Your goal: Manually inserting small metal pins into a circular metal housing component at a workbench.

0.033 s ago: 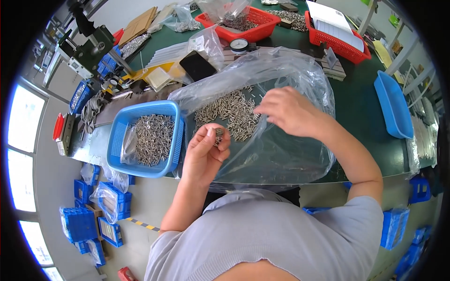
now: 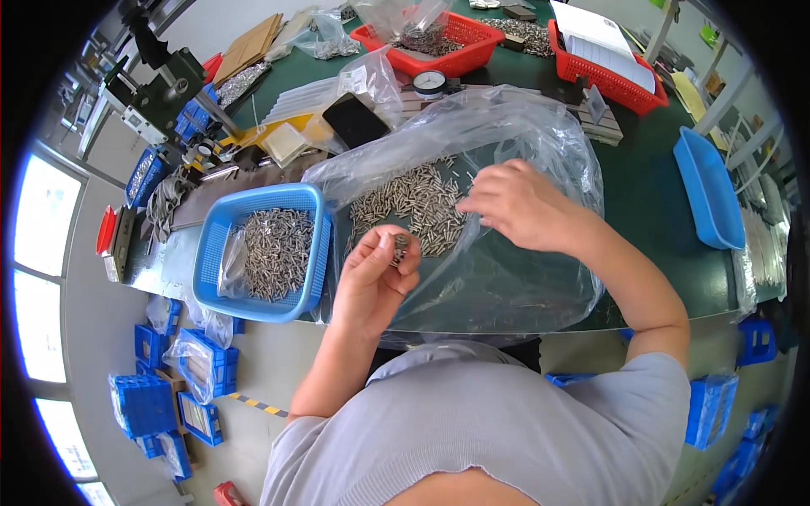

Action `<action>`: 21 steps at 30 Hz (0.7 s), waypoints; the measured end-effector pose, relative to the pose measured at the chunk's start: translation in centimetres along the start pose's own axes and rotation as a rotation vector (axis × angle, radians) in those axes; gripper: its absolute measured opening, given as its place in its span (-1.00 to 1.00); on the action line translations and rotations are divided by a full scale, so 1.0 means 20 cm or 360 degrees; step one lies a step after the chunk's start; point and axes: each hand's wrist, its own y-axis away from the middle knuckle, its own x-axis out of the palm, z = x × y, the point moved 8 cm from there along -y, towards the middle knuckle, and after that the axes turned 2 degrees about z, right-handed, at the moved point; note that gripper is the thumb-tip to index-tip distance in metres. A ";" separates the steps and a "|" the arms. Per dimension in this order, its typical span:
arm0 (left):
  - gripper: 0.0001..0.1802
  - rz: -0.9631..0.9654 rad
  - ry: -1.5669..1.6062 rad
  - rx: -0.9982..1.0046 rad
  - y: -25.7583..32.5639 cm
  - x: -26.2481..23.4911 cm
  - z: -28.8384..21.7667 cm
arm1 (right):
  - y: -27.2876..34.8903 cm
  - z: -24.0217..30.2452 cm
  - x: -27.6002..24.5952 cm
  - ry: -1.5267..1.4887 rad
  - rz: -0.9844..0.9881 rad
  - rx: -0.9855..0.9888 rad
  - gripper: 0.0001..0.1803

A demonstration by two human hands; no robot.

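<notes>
My left hand (image 2: 375, 271) is curled closed around a few small metal pins (image 2: 400, 244), whose ends show between thumb and fingers. It hovers at the near edge of a loose pile of similar metal pins (image 2: 422, 202) lying on a clear plastic bag (image 2: 498, 287). My right hand (image 2: 519, 205) is over the bag at the pile's right side. Its fingers are bent and drawn together, the tips pointing left at the pins. Whatever they pinch, if anything, is too small to tell. To the left, a blue basket (image 2: 211, 278) contains many more pins and a crumpled plastic bag.
Beyond the bag lie a black phone (image 2: 355, 121) and a round dial gauge (image 2: 429, 83). Red baskets (image 2: 485, 55) stand at the back, and an empty blue tray (image 2: 707, 190) at the right. A dark stand (image 2: 173, 80) rises at the far left. Blue crates (image 2: 143, 401) are on the floor.
My left hand has shifted very slightly to the right, and its grip shows the pins a little differently. My right hand stays almost in place beside the pile.
</notes>
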 end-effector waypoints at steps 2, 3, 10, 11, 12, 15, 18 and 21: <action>-0.78 0.0032 0.0016 -0.0087 -0.02 0.00 0.06 | 0.04 -0.03 0.01 -0.0002 0.0074 0.0065 -0.76; -0.84 -0.0014 0.0063 -0.0128 -0.02 0.01 0.07 | 0.05 -0.04 0.00 -0.0036 0.0103 0.0108 -0.77; -0.79 0.0040 0.0093 -0.0209 -0.06 -0.03 0.11 | 0.14 -0.11 0.06 -0.0375 0.0362 0.0302 -0.79; -0.79 0.0029 0.0106 -0.0235 -0.05 -0.03 0.12 | 0.14 -0.13 0.06 -0.0372 0.0376 0.0301 -0.79; -0.79 0.0013 0.0119 -0.0268 -0.06 -0.04 0.13 | 0.13 -0.14 0.06 -0.0419 0.0370 0.0286 -0.79; -0.79 -0.0001 0.0143 -0.0313 -0.05 -0.06 0.16 | 0.09 -0.20 0.03 -0.0495 0.0342 0.0420 -0.79; -0.78 0.0006 0.0153 -0.0368 -0.03 -0.08 0.19 | 0.01 -0.27 -0.02 -0.0446 0.0313 0.0584 -0.81; -0.84 0.0061 0.0250 -0.0461 -0.02 -0.09 0.22 | -0.05 -0.31 0.03 -0.0425 0.0418 0.0698 -0.76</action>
